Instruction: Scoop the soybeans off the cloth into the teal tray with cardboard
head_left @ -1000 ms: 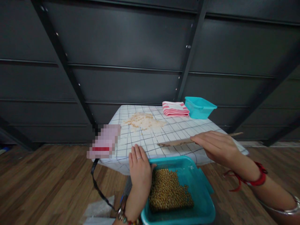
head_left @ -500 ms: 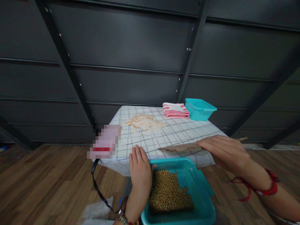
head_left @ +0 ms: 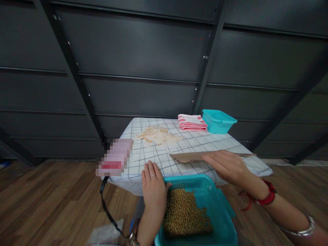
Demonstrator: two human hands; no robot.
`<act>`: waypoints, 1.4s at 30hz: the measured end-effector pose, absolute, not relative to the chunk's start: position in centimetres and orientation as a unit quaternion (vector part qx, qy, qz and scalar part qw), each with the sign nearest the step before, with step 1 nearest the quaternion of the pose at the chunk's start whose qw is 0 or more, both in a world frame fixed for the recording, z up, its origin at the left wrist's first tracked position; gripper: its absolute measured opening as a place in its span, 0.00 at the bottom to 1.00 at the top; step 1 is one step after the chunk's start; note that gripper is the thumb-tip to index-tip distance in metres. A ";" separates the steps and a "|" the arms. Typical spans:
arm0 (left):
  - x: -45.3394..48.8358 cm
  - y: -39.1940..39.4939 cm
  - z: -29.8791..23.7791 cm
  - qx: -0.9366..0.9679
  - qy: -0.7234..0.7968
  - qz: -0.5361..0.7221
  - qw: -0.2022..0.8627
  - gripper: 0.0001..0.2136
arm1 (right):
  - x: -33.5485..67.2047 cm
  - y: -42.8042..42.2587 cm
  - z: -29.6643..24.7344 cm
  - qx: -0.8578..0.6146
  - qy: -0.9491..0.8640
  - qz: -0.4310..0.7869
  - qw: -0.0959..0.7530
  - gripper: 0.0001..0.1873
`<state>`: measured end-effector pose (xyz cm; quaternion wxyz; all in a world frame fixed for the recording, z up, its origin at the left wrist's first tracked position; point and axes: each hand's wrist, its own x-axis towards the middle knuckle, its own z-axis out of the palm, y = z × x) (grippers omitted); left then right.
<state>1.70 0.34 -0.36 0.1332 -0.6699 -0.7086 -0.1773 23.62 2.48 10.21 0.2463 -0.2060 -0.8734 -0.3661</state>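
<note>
At the near edge of the table, my left hand (head_left: pixel 153 186) lies along the left side of a teal plastic tub (head_left: pixel 225 218). Its fingers are stretched forward outside the rim and its thumb is hooked over the inside. Round yellow-brown beans (head_left: pixel 186 213) fill much of the tub, mostly to the left. My right hand (head_left: pixel 227 167) grips a flat piece of brown cardboard (head_left: pixel 189 156) from above, its long edge close to the tablecloth. Farther back on the cloth lies a pale powdery spill (head_left: pixel 159 135) with small tan bits.
A checked white cloth (head_left: pixel 143 155) covers the table. At the back right are a folded pink-striped towel (head_left: pixel 192 123) and a smaller turquoise tub (head_left: pixel 219 122). A blurred pink object (head_left: pixel 115 155) with a black strap (head_left: pixel 105 201) sits at the left edge. Dark panels (head_left: pixel 143 44) stand behind.
My right hand has moved left and inward over the table with the cardboard, which now shows more of its length. My left hand and the bean tub have stayed nearly in place.
</note>
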 end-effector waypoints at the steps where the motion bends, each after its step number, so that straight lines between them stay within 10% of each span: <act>1: 1.7 0.3 -0.3 -0.669 -0.710 -0.178 0.133 0.29 | 23.3 3.0 10.0 -0.199 -0.870 -0.373 0.251 0.16; 42: 1.4 1.0 -2.3 -0.659 -0.705 -0.190 0.183 0.31 | 18.4 16.5 10.8 -0.262 -0.801 -0.417 0.339 0.16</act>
